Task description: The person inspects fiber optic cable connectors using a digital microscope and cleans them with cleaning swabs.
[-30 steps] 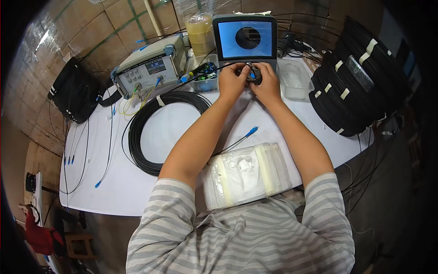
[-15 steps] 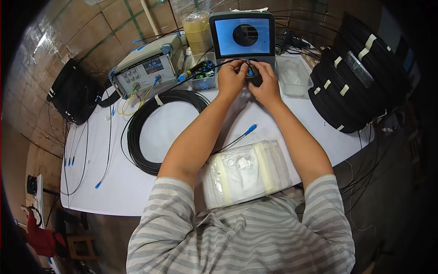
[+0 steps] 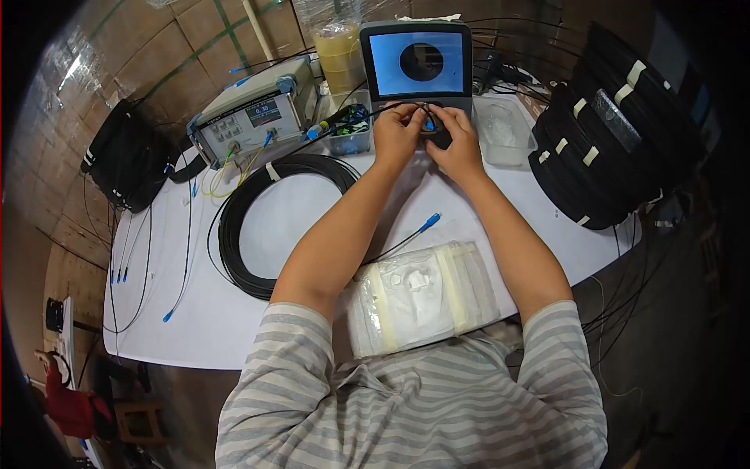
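In the head view, both my hands meet in front of a fibre inspection scope screen (image 3: pixel 383 55). The screen shows a dark circle on blue. My left hand (image 3: pixel 396 139) is closed in a pinch on a black fibre cable (image 3: pixel 402 104). A blue connector (image 3: pixel 429 123) shows between my two hands. My right hand (image 3: pixel 457 147) is closed around the dark body (image 3: pixel 440 139) at the scope's front, its fingers beside the connector. The fingertips partly hide where connector and scope meet. A second blue connector (image 3: pixel 429 223) lies on the table below my forearms.
A coil of black cable (image 3: pixel 230 234) lies left of my arms. Behind it stands a test meter (image 3: pixel 258 117) with yellow leads. Bins of caps (image 3: pixel 348 144) and clear pieces (image 3: pixel 504 150) flank the scope. Stacked black coils (image 3: pixel 601 180) stand right; a wrapped package (image 3: pixel 410 309) lies near me.
The grey patch inside the dark circle on the screen has changed shape. My hands have stayed in nearly the same place with the same grip.
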`<move>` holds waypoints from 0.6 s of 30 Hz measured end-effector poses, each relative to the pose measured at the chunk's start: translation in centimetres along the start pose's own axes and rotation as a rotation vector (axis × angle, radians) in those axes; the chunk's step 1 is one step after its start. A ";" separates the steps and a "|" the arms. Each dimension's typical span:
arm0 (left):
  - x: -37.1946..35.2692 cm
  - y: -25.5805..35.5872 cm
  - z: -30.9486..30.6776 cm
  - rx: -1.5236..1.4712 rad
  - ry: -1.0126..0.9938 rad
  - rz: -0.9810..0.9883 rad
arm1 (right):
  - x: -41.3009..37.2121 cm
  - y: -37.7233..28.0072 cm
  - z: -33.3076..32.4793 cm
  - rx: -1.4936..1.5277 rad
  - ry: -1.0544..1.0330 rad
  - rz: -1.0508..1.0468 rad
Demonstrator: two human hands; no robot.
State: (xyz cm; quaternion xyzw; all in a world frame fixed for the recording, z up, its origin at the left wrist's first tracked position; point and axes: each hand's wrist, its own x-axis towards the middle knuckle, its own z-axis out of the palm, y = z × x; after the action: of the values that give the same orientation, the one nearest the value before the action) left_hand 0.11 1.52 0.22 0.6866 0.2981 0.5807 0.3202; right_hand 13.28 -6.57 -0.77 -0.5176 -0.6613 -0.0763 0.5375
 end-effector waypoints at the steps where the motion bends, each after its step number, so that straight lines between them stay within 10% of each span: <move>1: 0.0 -0.2 0.0 -0.001 -0.002 0.008 | 0.0 0.0 0.0 0.004 -0.001 0.004; 18: 0.0 0.8 0.2 0.036 -0.033 -0.059 | -0.3 3.2 0.7 0.217 0.145 0.261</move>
State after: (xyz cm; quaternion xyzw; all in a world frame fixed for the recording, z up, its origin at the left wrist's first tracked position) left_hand 0.30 0.96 0.80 0.6925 0.3234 0.5543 0.3295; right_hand 15.19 -4.86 -2.77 -0.5311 -0.5523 0.0288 0.6420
